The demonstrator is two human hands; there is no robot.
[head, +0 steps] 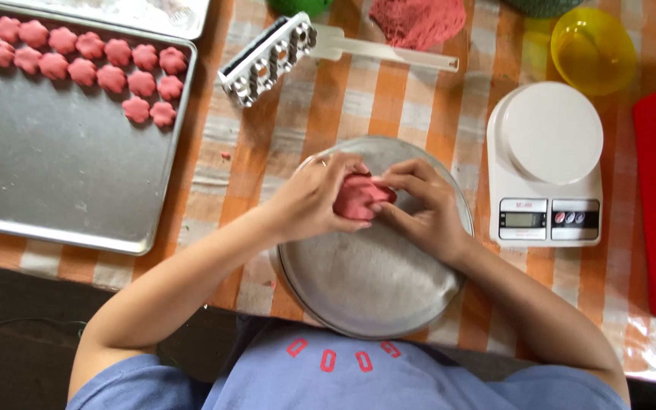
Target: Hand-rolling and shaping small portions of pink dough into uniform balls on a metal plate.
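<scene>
From the head camera, my left hand [314,199] and my right hand [419,206] meet over the round metal pan [373,285], and between them sits a lump of pink dough [360,196]. My left fingers curl around its near and left side; my right fingertips [389,187] pinch into its right edge, pressed close together, not spread. The dough is held just above the pan's far half, touching both hands.

To work it well, I judge I should keep the pressure even from both sides and turn the lump so no crack opens.

Beyond my left fingers lies a cutter mould with a white handle [271,57]; farther left, a baking tray [55,175] bears flower-shaped pink pieces [85,64]. Right of my right fingers stands a white kitchen scale [544,163].
</scene>
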